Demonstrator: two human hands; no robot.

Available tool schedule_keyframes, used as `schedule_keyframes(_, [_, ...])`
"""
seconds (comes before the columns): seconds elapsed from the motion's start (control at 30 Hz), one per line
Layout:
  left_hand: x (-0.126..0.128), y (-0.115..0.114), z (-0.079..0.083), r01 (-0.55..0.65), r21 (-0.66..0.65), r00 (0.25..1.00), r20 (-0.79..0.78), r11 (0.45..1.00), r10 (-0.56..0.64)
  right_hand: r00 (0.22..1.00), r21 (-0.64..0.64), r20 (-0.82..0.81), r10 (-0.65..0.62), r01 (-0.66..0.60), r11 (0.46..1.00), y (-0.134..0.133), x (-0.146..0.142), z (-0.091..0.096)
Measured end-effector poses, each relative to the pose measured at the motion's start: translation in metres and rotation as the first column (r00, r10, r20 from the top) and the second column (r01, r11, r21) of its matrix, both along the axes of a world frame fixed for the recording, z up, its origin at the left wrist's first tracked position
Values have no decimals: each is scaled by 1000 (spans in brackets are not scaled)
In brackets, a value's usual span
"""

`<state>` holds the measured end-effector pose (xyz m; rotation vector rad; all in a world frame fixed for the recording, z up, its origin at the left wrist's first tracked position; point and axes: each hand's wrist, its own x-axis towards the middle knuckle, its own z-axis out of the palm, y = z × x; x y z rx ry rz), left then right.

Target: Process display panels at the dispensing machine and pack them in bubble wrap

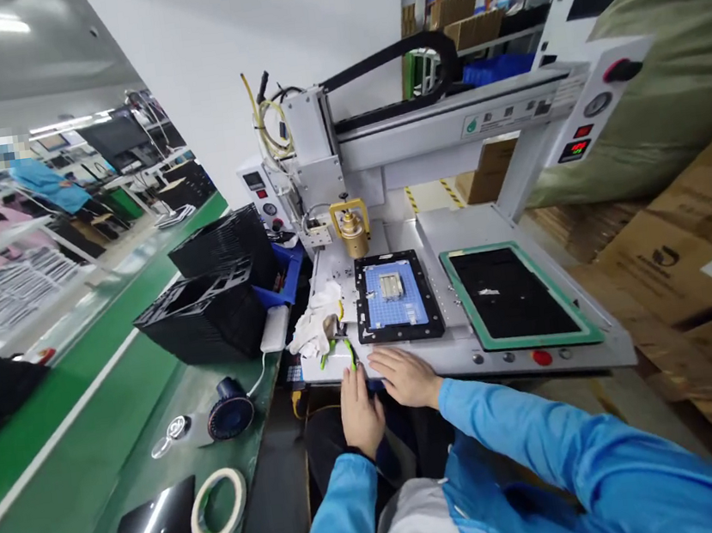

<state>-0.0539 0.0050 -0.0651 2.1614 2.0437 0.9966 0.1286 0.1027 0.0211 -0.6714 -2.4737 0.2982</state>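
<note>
My left hand (360, 409) rests at the front edge of a white benchtop machine (464, 357), fingers stretched out beside a green-handled tool (349, 354). My right hand (403, 375) lies flat on the machine's front ledge, fingers spread, holding nothing. Just beyond it sits a black tray with a blue mat (397, 299) bearing a small metal part (389, 286). A brass dispensing head (352, 230) hangs above the tray's far end. A crumpled white cloth (317, 323) lies left of the tray.
A green-rimmed black fixture (515, 294) sits to the right, with a red button (541, 357) in front. Stacked black trays (209, 310), a small fan (229, 409) and a tape roll (218, 506) are on the green bench at left. Cardboard boxes (699, 259) stand right. Another person (47, 179) works far left.
</note>
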Motion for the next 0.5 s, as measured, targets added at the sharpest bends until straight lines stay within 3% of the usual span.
schedule_keyframes(0.13, [-8, -6, 0, 2, -4, 1000, -19, 1000, -2, 999, 78, 0, -41, 41, 996, -3, -9, -16])
schedule_keyframes(0.33, [-9, -10, 2, -23, 35, 1000, -11, 999, 23, 999, 44, 11, -38, 38, 998, -12, -12, -11])
schedule_keyframes(0.5, [-9, -15, 9, -11, -10, 1000, -7, 1000, 10, 999, 8, 18, -40, 40, 999, -15, -11, -11])
